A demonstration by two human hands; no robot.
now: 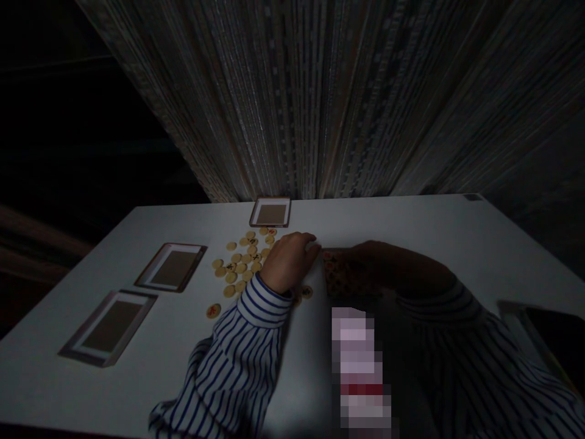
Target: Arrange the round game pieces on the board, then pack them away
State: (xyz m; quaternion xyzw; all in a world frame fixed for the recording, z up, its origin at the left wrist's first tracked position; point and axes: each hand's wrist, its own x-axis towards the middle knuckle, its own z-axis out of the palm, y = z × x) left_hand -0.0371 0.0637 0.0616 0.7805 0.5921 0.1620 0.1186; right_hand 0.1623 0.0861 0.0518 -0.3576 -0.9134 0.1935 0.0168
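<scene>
Several round pale wooden Chinese chess pieces (242, 267) lie loose on the white table (192, 378), some with red or black characters. My left hand (289, 259) is low over their right side. Its fingers are curled and bent to the right, with thumb and fingertips close together; anything between them is hidden. A dark box (333, 277) to the right holds more round pieces in rows, dim in shadow. My right hand (388, 263) is over its right and far side, apparently touching it, but its fingers are lost in the dark. One chess piece (307, 292) lies between box and left hand.
Framed rectangular panels lie at the back (273, 213), the left (172, 268) and the front left (109, 329). One red-marked piece (212, 311) sits apart. A dark object (551, 335) is at the right edge. A string curtain (292, 103) hangs behind the table.
</scene>
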